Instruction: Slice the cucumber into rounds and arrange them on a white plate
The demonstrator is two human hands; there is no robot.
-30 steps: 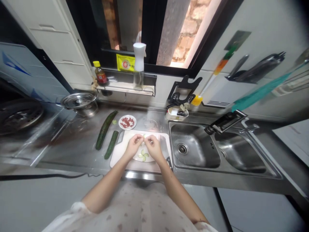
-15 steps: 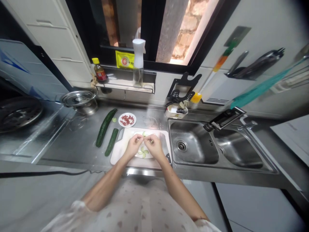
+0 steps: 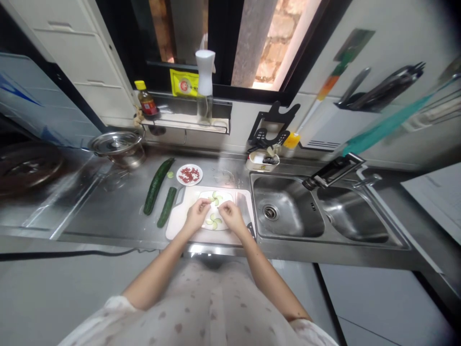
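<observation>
My left hand [image 3: 197,215] and my right hand [image 3: 230,215] hover side by side over a white plate [image 3: 224,197] that lies on a white cutting board [image 3: 183,218]. Both hands have their fingers curled in a pinch, fingertips a little apart; what they pinch is too small to make out. Cucumber slices [image 3: 215,196] lie in fan shapes on the plate, one group at its far side and another cucumber slice fan [image 3: 213,221] between my hands. A knife handle [image 3: 251,231] shows at the board's right front corner.
Two cucumbers, a long cucumber [image 3: 157,184] and a shorter cucumber [image 3: 167,206], lie left of the board. A small dish of red pieces [image 3: 189,174] stands behind it. A steel double sink [image 3: 288,211] with a tap [image 3: 333,171] lies to the right; a lidded pot [image 3: 115,144] at back left.
My hands have drawn slightly toward me and apart, uncovering more of the plate and the far fan of slices. The view has tilted a little.
</observation>
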